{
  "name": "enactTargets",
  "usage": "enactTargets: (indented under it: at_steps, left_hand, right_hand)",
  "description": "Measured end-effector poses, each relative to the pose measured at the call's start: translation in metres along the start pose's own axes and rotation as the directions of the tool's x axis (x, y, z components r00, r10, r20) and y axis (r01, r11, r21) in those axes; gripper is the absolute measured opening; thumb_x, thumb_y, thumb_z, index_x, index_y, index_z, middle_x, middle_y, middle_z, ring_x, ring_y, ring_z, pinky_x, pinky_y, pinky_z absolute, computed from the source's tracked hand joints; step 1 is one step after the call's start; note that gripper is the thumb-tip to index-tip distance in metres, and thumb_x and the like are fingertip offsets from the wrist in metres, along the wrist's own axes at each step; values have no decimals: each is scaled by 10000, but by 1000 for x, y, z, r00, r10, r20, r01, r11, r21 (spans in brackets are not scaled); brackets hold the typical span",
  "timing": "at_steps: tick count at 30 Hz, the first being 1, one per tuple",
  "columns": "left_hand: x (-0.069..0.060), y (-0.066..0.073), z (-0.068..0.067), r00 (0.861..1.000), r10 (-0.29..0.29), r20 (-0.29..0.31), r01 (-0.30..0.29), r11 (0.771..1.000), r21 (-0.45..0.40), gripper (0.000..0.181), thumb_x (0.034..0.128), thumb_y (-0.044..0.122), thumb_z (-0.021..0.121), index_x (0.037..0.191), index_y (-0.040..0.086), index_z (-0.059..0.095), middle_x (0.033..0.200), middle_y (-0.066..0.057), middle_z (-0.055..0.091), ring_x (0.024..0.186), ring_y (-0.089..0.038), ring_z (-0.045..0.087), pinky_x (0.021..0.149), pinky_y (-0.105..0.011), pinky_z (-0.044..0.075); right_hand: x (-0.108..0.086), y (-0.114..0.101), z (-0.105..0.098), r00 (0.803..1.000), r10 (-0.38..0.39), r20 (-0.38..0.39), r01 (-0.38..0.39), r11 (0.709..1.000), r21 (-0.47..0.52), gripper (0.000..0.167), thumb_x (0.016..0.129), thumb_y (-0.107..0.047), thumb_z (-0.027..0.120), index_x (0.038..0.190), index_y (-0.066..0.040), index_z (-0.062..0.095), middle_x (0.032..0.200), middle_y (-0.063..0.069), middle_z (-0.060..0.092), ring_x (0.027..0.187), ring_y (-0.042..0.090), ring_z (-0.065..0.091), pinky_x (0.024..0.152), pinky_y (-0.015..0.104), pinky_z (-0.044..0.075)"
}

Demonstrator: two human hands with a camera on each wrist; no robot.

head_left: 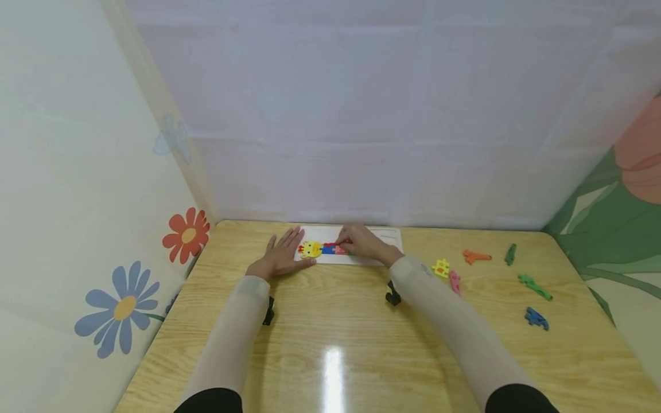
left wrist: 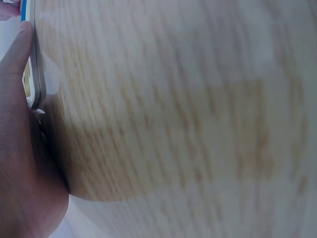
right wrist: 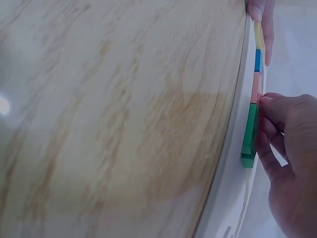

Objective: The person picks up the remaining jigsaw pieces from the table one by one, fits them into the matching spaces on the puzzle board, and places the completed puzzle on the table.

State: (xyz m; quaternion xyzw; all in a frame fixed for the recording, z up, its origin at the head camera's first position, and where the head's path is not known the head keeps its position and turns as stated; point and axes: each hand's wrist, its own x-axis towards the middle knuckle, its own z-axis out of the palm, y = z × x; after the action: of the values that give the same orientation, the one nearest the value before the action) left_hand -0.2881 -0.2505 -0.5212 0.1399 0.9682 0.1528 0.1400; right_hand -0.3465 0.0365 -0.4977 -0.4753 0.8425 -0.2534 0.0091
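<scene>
A white puzzle board lies near the table's back edge. On it sit a yellow giraffe-head piece, a blue piece and a pink piece in a row. A green piece follows the pink one in the right wrist view. My left hand rests spread at the board's left end, its thumb along the near edge. With curled fingers, my right hand holds the green piece at the row's right end; the exact fingertip contact is partly hidden.
Right of the board lie a yellow piece, a pink piece, an orange piece, green pieces and a blue piece. A white backdrop stands behind the wooden table.
</scene>
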Motion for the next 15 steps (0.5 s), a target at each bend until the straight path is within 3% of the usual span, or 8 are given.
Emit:
enactTargets:
  at_steps: [15]
  left_hand:
    - [0, 1, 0, 1000, -2, -2, 2, 1000, 7, 1077, 980, 761, 469, 1716, 108, 29, 1792, -87, -34, 1653, -299, -41, 1270, -629, -104]
  right_hand:
    - [0, -4, 3, 999, -21, -35, 21, 1000, 4, 137, 963, -49, 767, 1075, -7, 834, 1015, 118, 793, 958, 261, 716, 891, 394, 580]
